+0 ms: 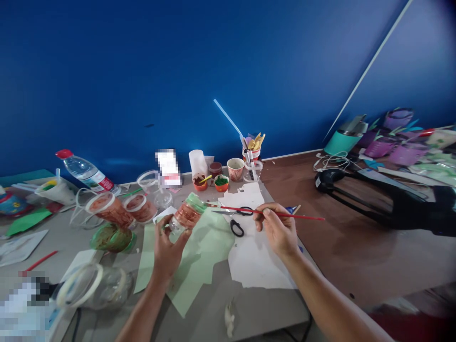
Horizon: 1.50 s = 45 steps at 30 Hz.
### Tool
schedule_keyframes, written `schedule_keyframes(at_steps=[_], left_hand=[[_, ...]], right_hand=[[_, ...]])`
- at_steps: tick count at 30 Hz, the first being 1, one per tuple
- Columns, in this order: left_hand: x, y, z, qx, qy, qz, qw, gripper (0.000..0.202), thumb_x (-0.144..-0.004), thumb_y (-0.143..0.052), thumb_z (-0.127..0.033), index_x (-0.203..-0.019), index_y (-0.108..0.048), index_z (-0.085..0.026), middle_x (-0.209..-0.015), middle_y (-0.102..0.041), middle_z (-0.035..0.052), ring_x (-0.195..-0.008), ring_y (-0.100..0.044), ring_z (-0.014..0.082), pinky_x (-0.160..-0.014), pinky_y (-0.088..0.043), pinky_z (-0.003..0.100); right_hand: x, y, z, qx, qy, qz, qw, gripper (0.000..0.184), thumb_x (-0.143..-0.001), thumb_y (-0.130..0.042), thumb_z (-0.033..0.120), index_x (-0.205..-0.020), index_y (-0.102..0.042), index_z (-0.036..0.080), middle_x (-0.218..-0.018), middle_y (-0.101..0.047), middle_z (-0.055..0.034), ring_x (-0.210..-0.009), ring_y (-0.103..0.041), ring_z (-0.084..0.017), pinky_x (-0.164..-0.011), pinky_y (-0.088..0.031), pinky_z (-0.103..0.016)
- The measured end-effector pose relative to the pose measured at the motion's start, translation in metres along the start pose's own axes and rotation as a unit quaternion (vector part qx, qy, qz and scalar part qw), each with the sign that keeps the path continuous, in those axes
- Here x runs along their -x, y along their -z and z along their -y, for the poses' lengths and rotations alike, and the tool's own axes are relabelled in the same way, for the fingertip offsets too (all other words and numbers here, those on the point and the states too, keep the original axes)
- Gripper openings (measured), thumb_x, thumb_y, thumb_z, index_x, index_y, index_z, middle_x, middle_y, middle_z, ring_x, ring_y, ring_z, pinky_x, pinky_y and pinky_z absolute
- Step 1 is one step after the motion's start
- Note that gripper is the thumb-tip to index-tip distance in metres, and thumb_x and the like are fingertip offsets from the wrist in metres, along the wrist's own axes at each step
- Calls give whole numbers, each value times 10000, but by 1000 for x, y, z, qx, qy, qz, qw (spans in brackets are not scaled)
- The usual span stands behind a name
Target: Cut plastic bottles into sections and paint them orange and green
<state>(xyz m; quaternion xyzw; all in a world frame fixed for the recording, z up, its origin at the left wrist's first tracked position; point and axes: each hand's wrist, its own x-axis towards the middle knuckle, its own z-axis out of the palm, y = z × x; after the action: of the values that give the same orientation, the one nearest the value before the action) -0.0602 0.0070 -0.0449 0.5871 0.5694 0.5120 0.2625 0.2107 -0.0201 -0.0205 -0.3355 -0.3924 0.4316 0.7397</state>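
Observation:
My left hand [171,244] grips a clear plastic cup [188,214], tilted, with a brown painted band and a green painted end pointing up and right. In my right hand [276,228] is a thin red paintbrush [245,210], pinched near its middle. Its tip points left and meets or nearly meets the cup's green end; I cannot tell which. Beneath both hands lie green paper [194,270] and white paper [256,261]. Black-handled scissors [237,228] rest on the white sheet, partly behind the brush.
Small pots of brown paint [200,182] and green paint [221,183] stand behind the cup, near a paper cup [235,169]. At left are brown-painted cups [110,209], a water bottle [87,173] and a clear jar [96,287]. A black frame-like object [377,199] lies at right.

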Motion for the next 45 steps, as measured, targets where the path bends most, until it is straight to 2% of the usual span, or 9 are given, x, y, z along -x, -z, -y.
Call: schedule_keyframes(at_steps=[7,11,17,22,28,32,37,41,45], left_hand=[[-3,-3,-2,77,31,20,996,535,-669,-736,-472,-1072,-506,-206,-1048,-596,72,-858,-624,203,-760,-493,340],[-4,-4,-3,157,56,2,986,533,-683,-716,-499,-1101,-525,-228,-1056,-632,54,-932,-622,213,-838,-485,351],[-1,-2,-5,143,50,14,988,480,-760,-640,-525,-1124,-584,-218,-1136,-651,64,-1103,-583,253,-996,-425,398],[0,-1,-10,169,76,17,983,387,-795,-603,-535,-1011,-661,-219,-926,-704,60,-942,-648,263,-859,-539,419],[0,-8,-14,301,145,12,942,456,-738,-632,-632,-810,-696,-186,-796,-727,35,-698,-661,186,-703,-587,356],[0,-8,-11,361,199,48,910,489,-688,-690,-627,-828,-714,-159,-778,-742,46,-662,-668,167,-651,-587,305],[-3,-2,-9,417,254,84,869,493,-654,-721,-624,-833,-718,-164,-719,-739,42,-571,-650,150,-684,-603,340],[-4,1,-14,424,280,128,851,484,-789,-613,-589,-873,-720,-124,-702,-737,83,-536,-640,147,-707,-600,352],[-3,1,-17,430,302,117,843,505,-889,-482,-549,-883,-719,-103,-727,-742,121,-540,-652,158,-677,-598,340]], right_hand=[[-1,-2,2,-5,-3,-1,1000,131,-779,-671,311,-763,-691,182,-606,-667,-10,-412,-541,-111,-422,-408,-251],[-1,0,1,-2,1,-4,1000,121,-790,-664,301,-771,-692,185,-609,-669,-10,-431,-544,-114,-424,-413,-249],[0,1,1,-21,2,43,999,138,-812,-663,328,-827,-705,198,-673,-695,-26,-445,-571,-125,-439,-433,-265],[-1,2,-1,-15,5,48,999,131,-823,-659,314,-840,-716,198,-682,-698,-26,-454,-581,-124,-453,-442,-266],[0,3,-1,-36,12,54,998,122,-825,-660,309,-836,-718,204,-680,-695,-23,-462,-584,-125,-460,-442,-266],[-1,2,-1,-30,6,58,998,127,-825,-659,310,-839,-720,199,-699,-695,-29,-465,-586,-124,-457,-444,-266],[-3,1,1,-31,13,15,999,104,-806,-672,291,-804,-709,193,-642,-681,-13,-458,-576,-117,-448,-437,-247],[-2,3,3,-50,15,50,997,134,-815,-667,325,-834,-709,199,-687,-702,-28,-462,-572,-117,-441,-442,-250],[-2,4,1,-49,10,63,997,128,-831,-658,311,-848,-713,197,-714,-708,-36,-477,-584,-117,-453,-447,-252]])
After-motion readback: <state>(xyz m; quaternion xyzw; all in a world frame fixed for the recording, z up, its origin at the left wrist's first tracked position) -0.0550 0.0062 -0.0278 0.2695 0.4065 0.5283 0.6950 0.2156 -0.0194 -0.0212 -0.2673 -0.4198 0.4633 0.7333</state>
